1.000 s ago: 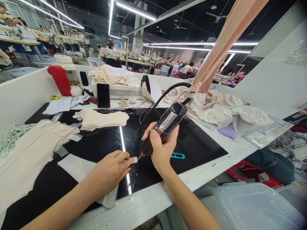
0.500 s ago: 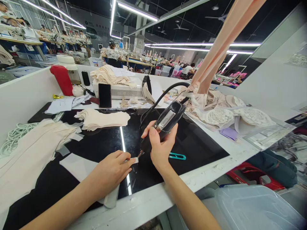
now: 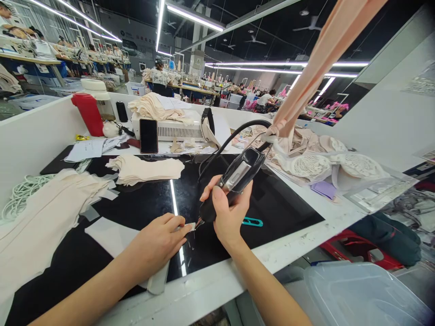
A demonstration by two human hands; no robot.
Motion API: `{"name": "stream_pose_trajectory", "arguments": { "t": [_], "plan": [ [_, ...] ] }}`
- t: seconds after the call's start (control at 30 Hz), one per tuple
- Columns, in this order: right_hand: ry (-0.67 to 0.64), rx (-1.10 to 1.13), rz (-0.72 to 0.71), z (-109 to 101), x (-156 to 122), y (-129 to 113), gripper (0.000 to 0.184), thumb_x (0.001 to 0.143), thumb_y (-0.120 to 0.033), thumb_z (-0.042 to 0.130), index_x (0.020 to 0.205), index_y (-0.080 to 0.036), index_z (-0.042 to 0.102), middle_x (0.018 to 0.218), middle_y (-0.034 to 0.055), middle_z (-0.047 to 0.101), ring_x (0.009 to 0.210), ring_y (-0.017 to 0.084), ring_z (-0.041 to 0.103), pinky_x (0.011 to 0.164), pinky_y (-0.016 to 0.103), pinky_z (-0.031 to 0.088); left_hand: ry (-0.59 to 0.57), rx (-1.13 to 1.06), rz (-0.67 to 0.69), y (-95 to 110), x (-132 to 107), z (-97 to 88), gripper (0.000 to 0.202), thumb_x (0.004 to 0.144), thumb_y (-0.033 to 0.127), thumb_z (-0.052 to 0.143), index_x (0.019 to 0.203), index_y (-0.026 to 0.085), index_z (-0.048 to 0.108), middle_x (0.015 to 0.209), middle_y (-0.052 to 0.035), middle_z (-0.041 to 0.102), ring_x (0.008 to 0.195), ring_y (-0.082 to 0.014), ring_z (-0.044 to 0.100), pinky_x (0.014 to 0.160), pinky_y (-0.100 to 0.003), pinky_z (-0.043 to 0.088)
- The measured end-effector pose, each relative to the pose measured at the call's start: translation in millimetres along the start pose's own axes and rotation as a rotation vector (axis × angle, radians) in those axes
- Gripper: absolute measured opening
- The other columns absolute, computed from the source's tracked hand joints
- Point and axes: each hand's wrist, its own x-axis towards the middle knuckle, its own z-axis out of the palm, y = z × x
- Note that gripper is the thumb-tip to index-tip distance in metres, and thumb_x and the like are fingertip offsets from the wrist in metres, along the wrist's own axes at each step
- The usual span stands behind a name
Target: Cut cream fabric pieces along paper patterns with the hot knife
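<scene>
**One hand is pressing, one hand is holding a black tool**

The left hand [image 3: 163,240] is lying low and flat, palm down, with its fingers close together and pointing right. The fingertips are resting on a small white strip [image 3: 192,226] on the black mat [image 3: 285,208]. I cannot tell if the thumb is pinching the strip or if the fingers are only pushing on it. The left arm is coming in from the bottom left and leaning over a white sheet [image 3: 108,235].

The right hand [image 3: 229,222] is curling around a fat black tool [image 3: 234,176] with a silver plate. Its thumb is lying along the tool, and the wrist is bending up from the arm below. The tool is tilting, with its thin tip [image 3: 199,222] pointing down and left, right by the end of the strip. I cannot tell if they are touching.

A black cord [image 3: 224,145] is looping from the tool's top, and a peach cloth band [image 3: 307,77] is hanging down to it. A teal tool [image 3: 261,222] is lying just right of the right hand.

Farther out, a cream stack [image 3: 149,170] is sitting behind the left hand, and a longer cream pile [image 3: 44,222] is lying on the left. A phone [image 3: 148,136] is standing at the back, and lacy cups [image 3: 311,165] are lying on the right.
</scene>
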Motion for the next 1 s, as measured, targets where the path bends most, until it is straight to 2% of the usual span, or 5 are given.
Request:
{"name": "stream_pose_trajectory", "arguments": {
  "t": [0.23,0.47,0.6,0.77,1.0],
  "plan": [
    [0.002,-0.045,-0.009,-4,1,-2,0.034,0.090,-0.020,0.068,0.116,-0.028,0.048,0.081,-0.0070,0.066,0.056,0.009,0.061,0.055,0.024,0.056,-0.025,-0.103,-0.012,-5,-5,-3.8,0.027,0.103,0.015,0.055,0.128,0.017,0.063,0.113,-0.0080,0.066,0.098,-0.0217,0.065,0.088,-0.036,0.057],
    [0.015,-0.064,-0.013,-13,0,-6,0.032,0.091,-0.021,0.070,0.115,-0.028,0.049,0.081,-0.0076,0.065,0.058,0.009,0.062,0.056,0.024,0.056,0.095,-0.147,0.047,-9,-8,-1.4,0.029,0.107,0.011,0.041,0.120,0.017,0.067,0.104,-0.0072,0.066,0.091,-0.0194,0.065,0.085,-0.036,0.056],
    [0.030,-0.092,-0.027,-15,0,-7,0.028,0.092,-0.023,0.070,0.111,-0.028,0.049,0.082,-0.0074,0.066,0.057,0.009,0.062,0.057,0.024,0.055,0.113,-0.140,0.036,-9,-9,1.8,0.026,0.106,0.009,0.044,0.113,0.016,0.068,0.101,-0.0066,0.066,0.087,-0.0189,0.064,0.081,-0.035,0.056],
    [0.033,-0.106,-0.014,-17,0,-8,0.027,0.092,-0.026,0.071,0.109,-0.028,0.049,0.085,-0.0065,0.066,0.059,0.010,0.063,0.058,0.027,0.055,0.129,-0.089,0.029,-6,-8,3.6,0.023,0.102,0.006,0.050,0.113,0.015,0.068,0.103,-0.0078,0.068,0.093,-0.0200,0.066,0.083,-0.033,0.057],
    [0.044,-0.045,0.001,-3,5,-5,0.026,0.093,-0.029,0.070,0.107,-0.029,0.049,0.086,-0.0061,0.066,0.059,0.010,0.062,0.059,0.028,0.055,0.116,-0.112,-0.006,-4,-7,3.4,0.022,0.100,0.007,0.055,0.113,0.018,0.068,0.103,-0.0055,0.067,0.095,-0.0189,0.067,0.083,-0.031,0.058]
  ]
}}
